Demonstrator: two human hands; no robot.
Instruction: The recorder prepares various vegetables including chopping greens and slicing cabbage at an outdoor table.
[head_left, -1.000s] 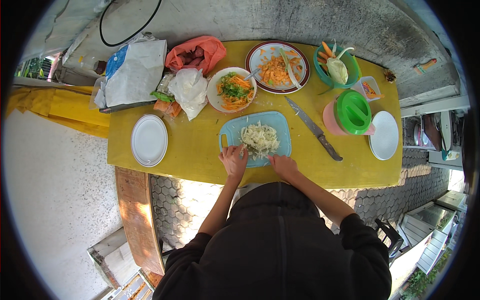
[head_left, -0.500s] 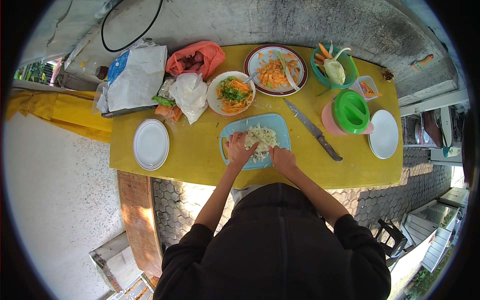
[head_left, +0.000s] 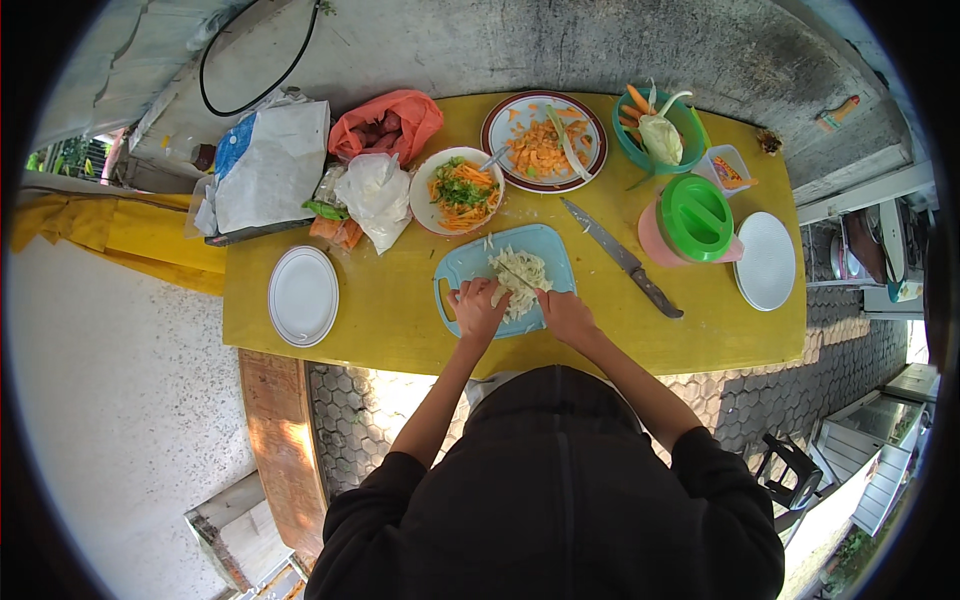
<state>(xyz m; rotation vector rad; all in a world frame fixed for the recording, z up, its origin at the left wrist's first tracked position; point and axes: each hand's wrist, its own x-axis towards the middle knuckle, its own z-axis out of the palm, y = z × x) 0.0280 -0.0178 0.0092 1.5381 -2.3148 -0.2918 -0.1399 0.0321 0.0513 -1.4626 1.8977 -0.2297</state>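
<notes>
A light-blue cutting board (head_left: 459,262) lies in front of me with a pile of pale shredded cabbage (head_left: 527,268) on it. My right hand (head_left: 568,316) is closed round the handle of a small knife (head_left: 514,273), its thin blade slanting up and left across the shreds. At the pile's lower left, my left hand (head_left: 479,308) is closed with bent fingers on some of the shreds, close to the blade. A large knife (head_left: 624,258) with a dark handle rests on the table right of the board.
Beyond the board stand a bowl of shredded carrot and greens (head_left: 463,190), a plate of carrot pieces (head_left: 541,150) and a green vegetable bowl (head_left: 690,135). A green-lidded pitcher (head_left: 694,217) is right; white plates (head_left: 304,296) and bags (head_left: 375,200) are left.
The small knife's blade now shows, slanting over the pile. My left hand has shifted slightly down at the pile's edge. The whole view has moved a little.
</notes>
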